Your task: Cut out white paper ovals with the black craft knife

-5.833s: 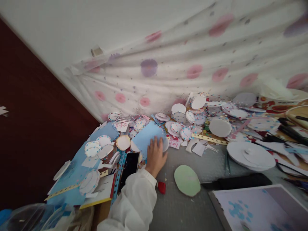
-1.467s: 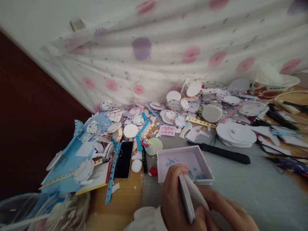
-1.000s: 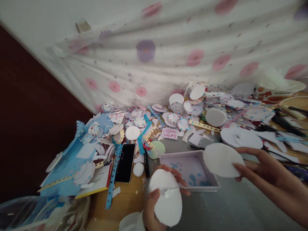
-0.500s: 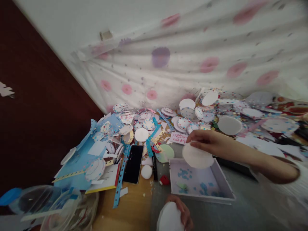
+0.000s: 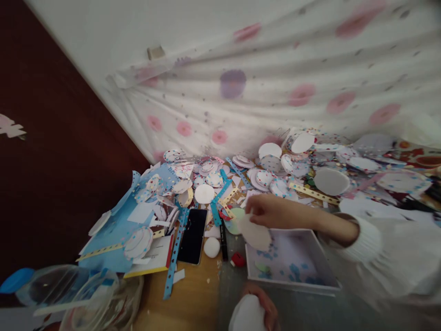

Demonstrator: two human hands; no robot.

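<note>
The right hand (image 5: pixel 272 210) reaches across from the right, its fingers (image 5: pixel 253 212) pinched on the top edge of a white disc (image 5: pixel 255 234), which hangs tilted over the near-left corner of the shallow tray (image 5: pixel 322 271). Held by its rim like that, the disc's face stays free and it can be carried over the clutter without catching.

Low at the bottom edge, the left hand (image 5: pixel 267 308) curls its fingers round a second white disc (image 5: pixel 248 316), gripping it from the right side and keeping it close to the body, well clear of the other hand's reach.

The tray sits on the grey mat (image 5: pixel 227 285), blue paper bits scattered on its floor. Just left of it lie a red clip (image 5: pixel 237 260), a black pen (image 5: pixel 223 239), a white ball (image 5: pixel 212 247) and a phone (image 5: pixel 193 236) face up. A green disc (image 5: pixel 234 220) lies partly behind the held one. Beyond, the worktop (image 5: pixel 189 303) is heaped with dotted paper circles (image 5: pixel 275 177) and punched strips (image 5: pixel 312 193), against a spotted cloth (image 5: pixel 275 82).
</note>
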